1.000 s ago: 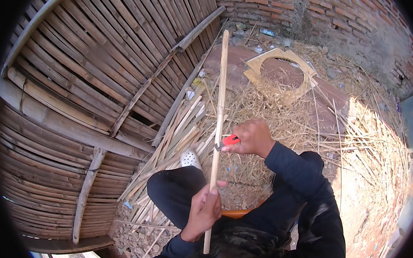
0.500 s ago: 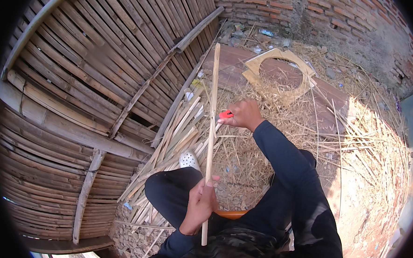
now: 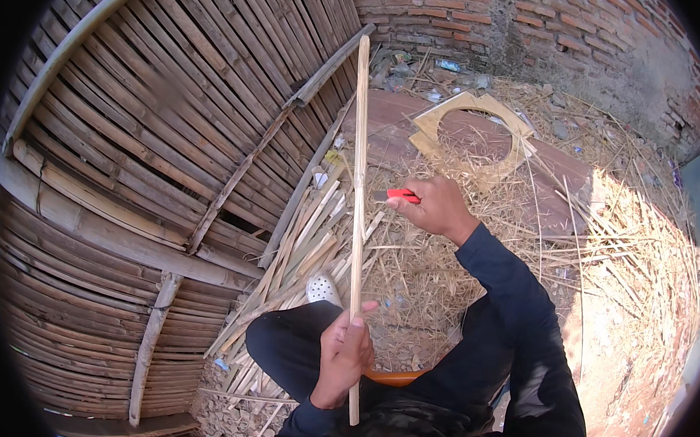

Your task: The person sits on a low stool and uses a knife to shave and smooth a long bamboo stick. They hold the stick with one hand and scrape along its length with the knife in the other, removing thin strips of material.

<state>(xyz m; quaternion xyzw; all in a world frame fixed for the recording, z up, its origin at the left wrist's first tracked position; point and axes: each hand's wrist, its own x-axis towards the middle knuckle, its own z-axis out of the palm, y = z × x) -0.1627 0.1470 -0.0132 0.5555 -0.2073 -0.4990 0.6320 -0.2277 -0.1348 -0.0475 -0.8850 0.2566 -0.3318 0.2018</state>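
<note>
My left hand (image 3: 344, 353) grips a long thin bamboo stick (image 3: 359, 164) near its lower end and holds it upright in front of me. My right hand (image 3: 438, 207) is stretched forward and holds a red-handled cutter knife (image 3: 397, 195). The blade end touches the right side of the stick about halfway up. Below the hands my bent knee in dark trousers (image 3: 288, 346) and a white perforated clog (image 3: 324, 290) show.
A bamboo slat wall (image 3: 132, 152) fills the left side. A pile of split bamboo strips (image 3: 301, 247) lies at its foot. Straw and shavings (image 3: 641, 257) cover the ground to the right. A flat board with a round hole (image 3: 473, 134) lies ahead, before a brick wall (image 3: 534, 30).
My right hand has moved the knife forward up along the stick, with the arm stretching out. My left hand has kept its grip near the stick's lower end.
</note>
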